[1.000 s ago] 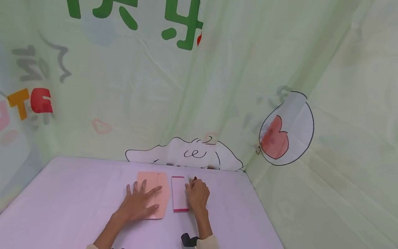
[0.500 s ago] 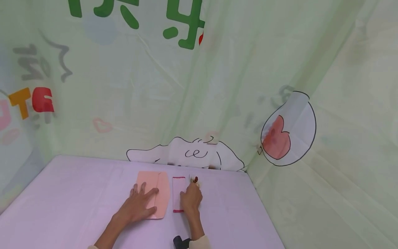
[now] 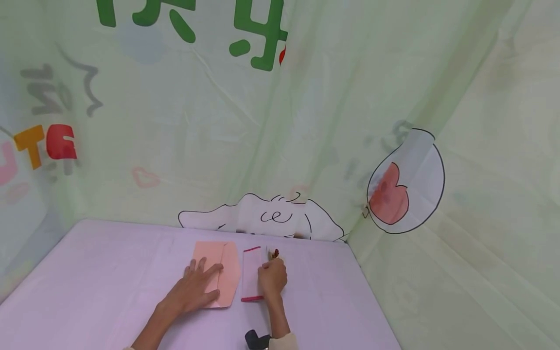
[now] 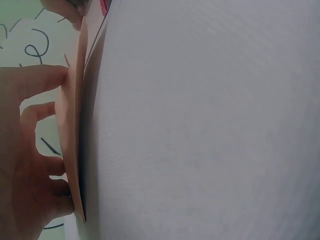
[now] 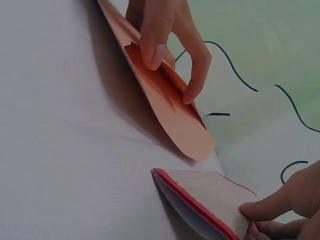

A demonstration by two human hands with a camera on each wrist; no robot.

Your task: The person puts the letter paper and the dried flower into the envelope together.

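Note:
A pink envelope (image 3: 229, 279) lies on the table, its flap side to the right and its mouth gaping in the right wrist view. My left hand (image 3: 192, 288) rests on it with spread fingers, thumb and index finger near the opening. To its right is a folded white paper (image 3: 252, 274) with red bands at both ends. My right hand (image 3: 273, 278) pinches the right edge of this paper between thumb and fingers; in the right wrist view the folded paper (image 5: 205, 190) stands partly lifted, its layers spread at the red end.
Just beyond my right hand lies a small dark red and straw-coloured bit (image 3: 275, 253), like a dried sprig. A lilac-white table (image 3: 109, 272) meets a pale green printed curtain (image 3: 218, 121) at the back and right. A black device (image 3: 256, 339) sits at my right wrist.
My right hand has come left and nearer from beside the sprig to the folded paper, whose ends now tilt slightly. My left hand's fingers have drawn in a little on the envelope.

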